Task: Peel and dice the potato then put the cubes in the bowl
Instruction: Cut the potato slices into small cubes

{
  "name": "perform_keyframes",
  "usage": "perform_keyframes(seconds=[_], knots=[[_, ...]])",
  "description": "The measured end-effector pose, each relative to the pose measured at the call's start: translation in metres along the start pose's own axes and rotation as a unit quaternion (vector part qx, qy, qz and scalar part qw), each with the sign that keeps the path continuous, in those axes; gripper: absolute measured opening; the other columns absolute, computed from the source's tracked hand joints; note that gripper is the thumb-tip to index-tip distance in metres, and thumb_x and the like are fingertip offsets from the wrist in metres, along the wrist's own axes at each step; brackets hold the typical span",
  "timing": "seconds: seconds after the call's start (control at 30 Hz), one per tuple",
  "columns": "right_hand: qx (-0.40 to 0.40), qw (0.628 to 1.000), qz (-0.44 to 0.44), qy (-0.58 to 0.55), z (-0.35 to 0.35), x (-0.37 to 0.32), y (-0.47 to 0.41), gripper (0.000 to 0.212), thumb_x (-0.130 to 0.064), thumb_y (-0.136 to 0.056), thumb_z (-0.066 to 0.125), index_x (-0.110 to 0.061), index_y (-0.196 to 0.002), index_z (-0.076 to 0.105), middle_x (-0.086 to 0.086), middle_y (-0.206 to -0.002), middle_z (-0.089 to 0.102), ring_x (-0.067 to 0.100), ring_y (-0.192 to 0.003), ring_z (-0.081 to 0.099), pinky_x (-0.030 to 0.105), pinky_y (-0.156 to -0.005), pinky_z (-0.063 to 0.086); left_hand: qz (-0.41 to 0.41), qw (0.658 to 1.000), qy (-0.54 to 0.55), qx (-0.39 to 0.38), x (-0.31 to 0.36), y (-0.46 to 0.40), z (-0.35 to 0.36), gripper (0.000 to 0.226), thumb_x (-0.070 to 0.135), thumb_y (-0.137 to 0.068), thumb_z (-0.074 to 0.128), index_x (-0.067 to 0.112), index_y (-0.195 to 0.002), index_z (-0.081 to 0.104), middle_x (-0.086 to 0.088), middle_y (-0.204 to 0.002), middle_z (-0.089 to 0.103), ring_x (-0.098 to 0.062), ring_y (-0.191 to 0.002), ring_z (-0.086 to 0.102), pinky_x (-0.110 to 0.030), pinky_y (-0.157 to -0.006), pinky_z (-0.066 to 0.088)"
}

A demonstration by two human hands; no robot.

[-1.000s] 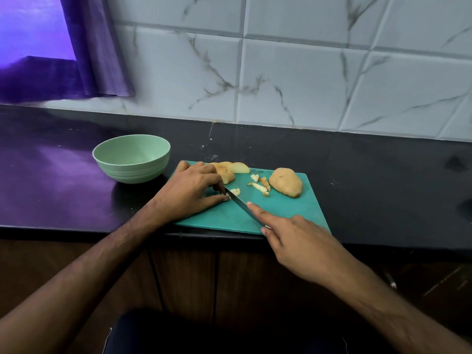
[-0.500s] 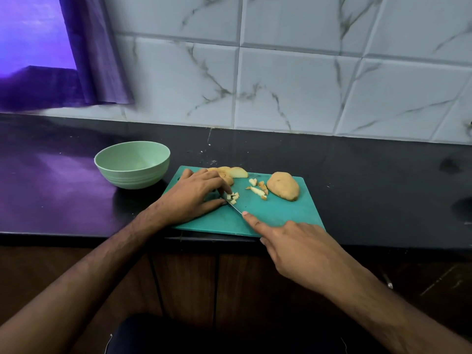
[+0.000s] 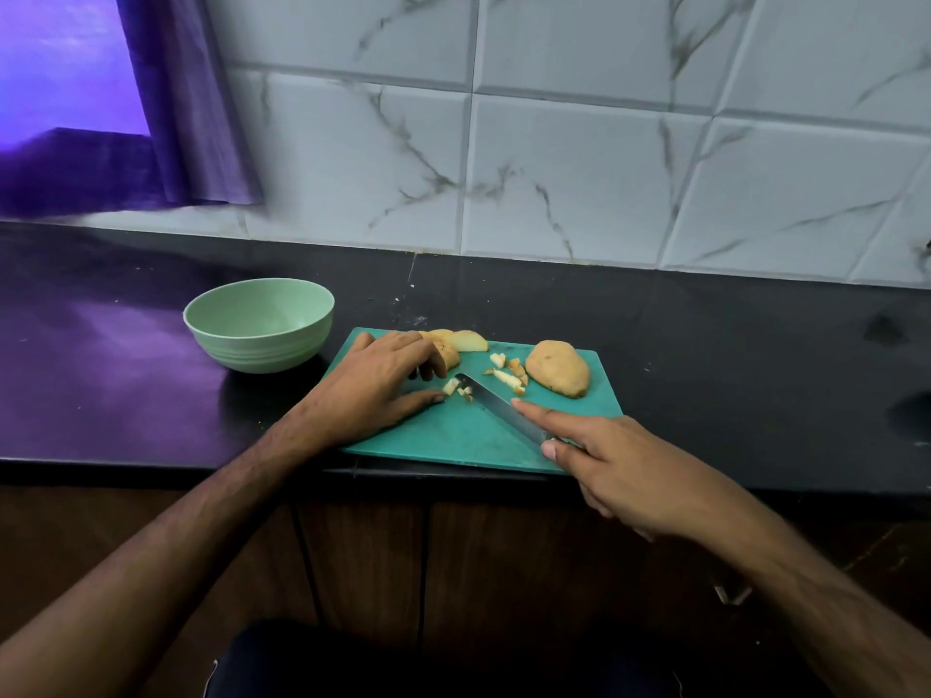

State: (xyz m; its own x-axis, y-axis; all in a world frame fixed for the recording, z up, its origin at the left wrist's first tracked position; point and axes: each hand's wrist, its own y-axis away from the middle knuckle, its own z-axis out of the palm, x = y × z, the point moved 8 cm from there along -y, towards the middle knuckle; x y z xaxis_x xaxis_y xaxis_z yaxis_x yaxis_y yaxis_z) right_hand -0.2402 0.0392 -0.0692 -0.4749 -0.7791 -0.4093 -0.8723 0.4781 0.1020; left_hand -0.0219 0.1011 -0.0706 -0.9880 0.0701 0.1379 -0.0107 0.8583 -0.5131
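I see potato half [image 3: 558, 368] lying flat on far right of board [image 3: 453, 435], long axis running far-left to near-right, w/ small cubes [image 3: 506, 376] beside it. My left hand [image 3: 375, 390] curls over a slice [image 3: 448, 351] at far left; right hand [image 3: 617, 471] grips knife [image 3: 496, 408], forefinger straight along blade, tip pointing far-left at cubes. Green bowl [image 3: 259, 322] sits on table [image 3: 730, 345] left of board.

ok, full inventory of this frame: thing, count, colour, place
bowl: 1, pale green, on counter left of board, no cubes seen inside
cutting board: 1, teal, at counter front edge
potato half: 1, tan, board's right rear
potato slices: a few, tan and pale, board's rear, partly under left hand
potato cubes: two small clusters, pale, mid-board
knife: 1, steel blade, tip at the cubes
counter: 1, black
curtain: 1, purple, upper left
left hand: on slices
right hand: grips knife, forefinger along blade
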Motion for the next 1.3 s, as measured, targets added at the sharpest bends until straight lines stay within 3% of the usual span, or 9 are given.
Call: perform_keyframes(seconds=[0.23,0.33,0.4,0.53,0.7,0.8,1.03,1.17,1.3], knots=[[-0.003,1.0,0.007,-0.026,0.007,0.004,-0.004,0.051,-0.04,-0.11,0.034,-0.059,-0.154,0.017,-0.002,-0.063,0.057,0.007,-0.039,0.051,0.019,-0.043,0.047,0.04,0.998,-0.018,-0.033,0.004,-0.001,0.007,0.023,0.038,-0.097,0.063,0.037,-0.12,0.064,0.026,-0.117,0.045,-0.003,-0.113,0.05,-0.037,-0.084,0.04],[-0.002,1.0,0.008,-0.022,0.009,0.004,-0.004,0.051,-0.039,-0.11,0.034,-0.058,-0.154,0.017,-0.002,-0.062,0.057,0.008,-0.04,0.052,0.018,-0.043,0.047,0.048,0.998,-0.02,-0.047,0.003,-0.002,0.011,0.024,0.037,-0.099,0.061,0.04,-0.122,0.065,0.021,-0.122,0.053,-0.003,-0.118,0.048,-0.033,-0.082,0.036],[0.005,1.0,0.005,-0.002,0.008,0.004,-0.005,0.05,-0.04,-0.11,0.033,-0.059,-0.153,0.017,-0.001,-0.063,0.057,0.008,-0.043,0.053,0.024,-0.046,0.051,0.052,0.997,-0.027,-0.051,0.003,-0.002,0.013,0.024,0.037,-0.1,0.059,0.039,-0.123,0.066,0.016,-0.123,0.056,-0.004,-0.118,0.048,-0.031,-0.08,0.033],[0.019,0.999,0.01,0.045,0.005,0.006,-0.007,0.049,-0.043,-0.109,0.033,-0.06,-0.153,0.018,-0.004,-0.066,0.055,0.01,-0.058,0.054,0.044,-0.069,0.056,0.06,0.997,-0.031,-0.047,0.005,-0.002,0.012,0.028,0.042,-0.1,0.052,0.038,-0.125,0.064,0.014,-0.125,0.055,-0.005,-0.117,0.05,-0.03,-0.079,0.033],[0.025,0.998,0.001,0.063,0.009,0.005,-0.006,0.05,-0.044,-0.109,0.033,-0.061,-0.152,0.014,-0.005,-0.073,0.057,0.012,-0.066,0.058,0.037,-0.067,0.054,0.076,0.995,-0.033,-0.061,0.008,-0.001,0.014,0.033,0.044,-0.102,0.044,0.041,-0.131,0.06,0.012,-0.131,0.054,-0.007,-0.124,0.048,-0.03,-0.081,0.035],[0.027,0.997,-0.001,0.067,0.006,0.004,-0.004,0.05,-0.044,-0.109,0.032,-0.06,-0.153,0.014,-0.008,-0.074,0.055,0.009,-0.064,0.056,0.031,-0.064,0.05,0.081,0.993,-0.042,-0.073,0.006,-0.002,0.019,0.037,0.049,-0.103,0.036,0.041,-0.13,0.06,0.014,-0.135,0.053,-0.009,-0.127,0.049,-0.029,-0.082,0.033],[0.043,0.998,-0.002,0.049,-0.006,0.001,0.001,0.049,-0.044,-0.108,0.035,-0.062,-0.151,0.02,-0.007,-0.066,0.056,0.01,-0.06,0.056,0.043,-0.072,0.059,0.082,0.993,-0.053,-0.061,0.007,-0.002,0.017,0.041,0.048,-0.102,0.036,0.034,-0.127,0.065,0.015,-0.133,0.058,-0.01,-0.122,0.052,-0.033,-0.082,0.041],[0.054,0.998,0.0,0.046,-0.012,0.001,0.004,0.049,-0.042,-0.108,0.036,-0.06,-0.152,0.022,-0.008,-0.061,0.055,0.006,-0.053,0.054,0.04,-0.074,0.059,0.081,0.995,-0.048,-0.045,0.008,-0.002,0.012,0.039,0.047,-0.102,0.04,0.032,-0.129,0.063,0.012,-0.134,0.059,-0.009,-0.123,0.053,-0.031,-0.082,0.039],[0.038,0.999,-0.003,0.008,-0.006,0.001,0.003,0.049,-0.04,-0.109,0.037,-0.06,-0.152,0.023,-0.009,-0.053,0.057,0.004,-0.042,0.053,0.037,-0.061,0.06,0.113,0.991,-0.073,-0.016,0.019,0.0,0.005,0.036,0.039,-0.103,0.044,0.03,-0.133,0.059,0.008,-0.133,0.057,-0.013,-0.123,0.054,-0.036,-0.082,0.043]])
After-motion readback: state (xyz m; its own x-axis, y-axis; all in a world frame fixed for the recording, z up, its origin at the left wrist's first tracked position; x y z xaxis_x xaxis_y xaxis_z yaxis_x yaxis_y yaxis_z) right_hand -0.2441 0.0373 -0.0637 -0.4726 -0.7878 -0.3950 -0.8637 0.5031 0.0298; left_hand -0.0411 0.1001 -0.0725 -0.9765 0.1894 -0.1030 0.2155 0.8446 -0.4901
